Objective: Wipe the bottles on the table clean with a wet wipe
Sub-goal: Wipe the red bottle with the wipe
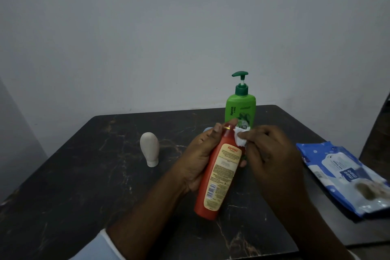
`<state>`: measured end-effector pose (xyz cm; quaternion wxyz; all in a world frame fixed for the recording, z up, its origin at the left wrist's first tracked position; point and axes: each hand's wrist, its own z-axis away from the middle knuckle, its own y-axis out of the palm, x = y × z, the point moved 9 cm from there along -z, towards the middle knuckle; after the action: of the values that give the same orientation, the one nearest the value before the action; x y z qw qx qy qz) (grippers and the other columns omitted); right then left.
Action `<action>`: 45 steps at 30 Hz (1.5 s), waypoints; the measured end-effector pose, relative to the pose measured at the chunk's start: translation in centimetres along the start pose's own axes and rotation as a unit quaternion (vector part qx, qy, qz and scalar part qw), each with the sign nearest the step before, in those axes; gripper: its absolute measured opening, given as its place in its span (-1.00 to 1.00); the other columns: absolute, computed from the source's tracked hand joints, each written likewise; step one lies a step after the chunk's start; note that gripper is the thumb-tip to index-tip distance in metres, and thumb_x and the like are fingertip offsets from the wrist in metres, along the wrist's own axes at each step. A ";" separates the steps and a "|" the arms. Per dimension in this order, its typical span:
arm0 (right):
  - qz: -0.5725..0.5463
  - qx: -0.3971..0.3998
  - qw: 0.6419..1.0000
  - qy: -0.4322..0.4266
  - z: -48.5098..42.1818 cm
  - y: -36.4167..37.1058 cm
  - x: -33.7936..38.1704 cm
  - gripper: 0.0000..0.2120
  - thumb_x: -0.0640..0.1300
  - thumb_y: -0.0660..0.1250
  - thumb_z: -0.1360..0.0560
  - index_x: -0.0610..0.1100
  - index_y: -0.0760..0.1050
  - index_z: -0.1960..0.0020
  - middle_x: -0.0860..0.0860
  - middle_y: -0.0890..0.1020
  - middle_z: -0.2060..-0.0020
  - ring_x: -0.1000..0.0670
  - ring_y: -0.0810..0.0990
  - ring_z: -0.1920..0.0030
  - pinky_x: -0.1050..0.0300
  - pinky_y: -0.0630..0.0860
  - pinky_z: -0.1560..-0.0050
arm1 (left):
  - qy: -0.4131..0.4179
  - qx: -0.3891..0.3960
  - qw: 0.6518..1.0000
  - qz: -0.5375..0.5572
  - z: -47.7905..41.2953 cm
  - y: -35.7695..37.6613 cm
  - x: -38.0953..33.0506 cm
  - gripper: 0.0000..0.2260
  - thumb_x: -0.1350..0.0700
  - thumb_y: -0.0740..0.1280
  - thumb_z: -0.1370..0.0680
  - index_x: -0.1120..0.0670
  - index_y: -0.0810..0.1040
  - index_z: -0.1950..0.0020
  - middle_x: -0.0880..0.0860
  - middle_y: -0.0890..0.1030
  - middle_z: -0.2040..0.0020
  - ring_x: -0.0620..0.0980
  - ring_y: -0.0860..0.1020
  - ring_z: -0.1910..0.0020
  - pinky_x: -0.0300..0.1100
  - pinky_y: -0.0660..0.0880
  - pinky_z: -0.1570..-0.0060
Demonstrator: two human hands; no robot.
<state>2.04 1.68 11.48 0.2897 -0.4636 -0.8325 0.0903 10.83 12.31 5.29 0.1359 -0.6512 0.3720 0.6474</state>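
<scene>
Filling the lower frame, the dark marbled desk [63, 196] is carrying a green pump bottle [240, 107]. At centre I'm clamping my left hand [198, 158] round the orange bottle [217, 177], my right hand [272, 154] pinching the wet wipe [239, 138] against its neck; next, I judge, working downward.

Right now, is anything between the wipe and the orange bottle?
Nothing visible. The right hand presses the white wipe directly against the orange bottle near its cap, while the left hand holds the bottle.

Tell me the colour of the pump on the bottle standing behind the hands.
Dark green pump on a lighter green bottle, seen in the head view.
</scene>
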 end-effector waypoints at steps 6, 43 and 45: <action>-0.007 0.000 1.000 -0.005 0.3 0.6 0.2 -0.81 -0.29 0.36 -0.48 -0.23 0.62 -0.08 -0.16 0.60 -0.01 -0.04 0.62 0.08 0.16 0.60 0.12 | -0.008 -0.044 0.994 -0.100 -0.2 -1.7 0.2 -0.45 -0.33 0.19 -0.58 0.00 0.47 -0.41 0.18 0.75 0.05 0.12 0.74 0.15 -0.02 0.69 0.19; -0.073 0.049 0.991 -0.102 1.8 2.6 4.8 -0.80 -0.28 0.47 -0.42 -0.17 0.64 -0.03 -0.05 0.60 0.00 0.12 0.55 0.02 0.42 0.47 -0.06 | 0.040 -0.221 0.932 0.284 -0.4 -7.4 -0.8 -0.67 -0.12 0.44 -0.53 0.11 0.63 -0.11 0.11 0.72 0.04 0.03 0.65 0.25 -0.07 0.62 0.12; -0.057 -0.019 0.996 -0.070 2.1 2.7 4.5 -0.80 -0.32 0.45 -0.42 -0.21 0.64 -0.04 -0.08 0.60 0.02 0.06 0.58 0.06 0.33 0.52 0.02 | 0.040 -0.215 0.927 0.304 -0.6 -6.8 -0.8 -0.68 -0.03 0.44 -0.55 0.15 0.60 -0.18 0.12 0.70 0.02 0.04 0.65 0.22 -0.06 0.65 0.17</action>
<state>1.00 7.11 10.40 0.2265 -0.4132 -0.8774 0.0906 15.83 16.83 4.03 -0.2262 -0.5457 0.4090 0.6955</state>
